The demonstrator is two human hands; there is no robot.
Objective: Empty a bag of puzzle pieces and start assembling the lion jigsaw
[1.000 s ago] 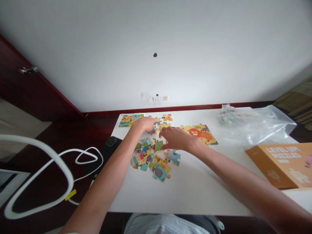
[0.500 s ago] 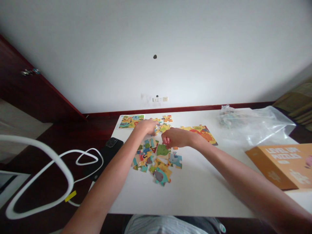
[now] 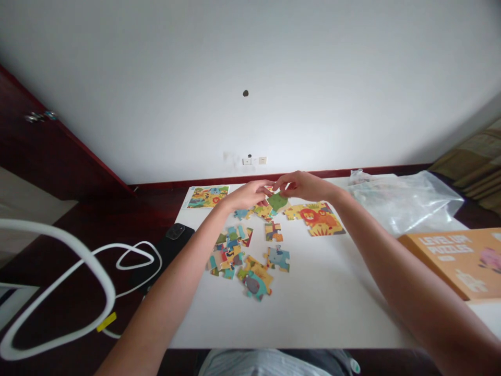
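My right hand [image 3: 298,185] pinches a green puzzle piece [image 3: 277,202] over the far middle of the white table. Beside it, my left hand [image 3: 249,194] reaches in with its fingers stretched out near the piece's left edge; whether they touch it is unclear. Below the hands are yellow puzzle pieces [image 3: 263,211], partly covered. To the right lies a joined lion section [image 3: 321,218]. Nearer me are a small loose piece [image 3: 273,231], an elephant piece [image 3: 278,258], a hippo section [image 3: 256,279] and a pile of mixed pieces [image 3: 230,250].
A printed picture card [image 3: 207,197] lies at the far left of the table. On the right are a clear plastic bag [image 3: 407,201] and an orange puzzle box [image 3: 450,261]. A black phone [image 3: 172,248] and a white cable [image 3: 94,261] are on the left.
My right hand has moved away from me, carrying the green piece from beside the elephant piece to the far pieces. My left hand has shifted slightly right and farther off.
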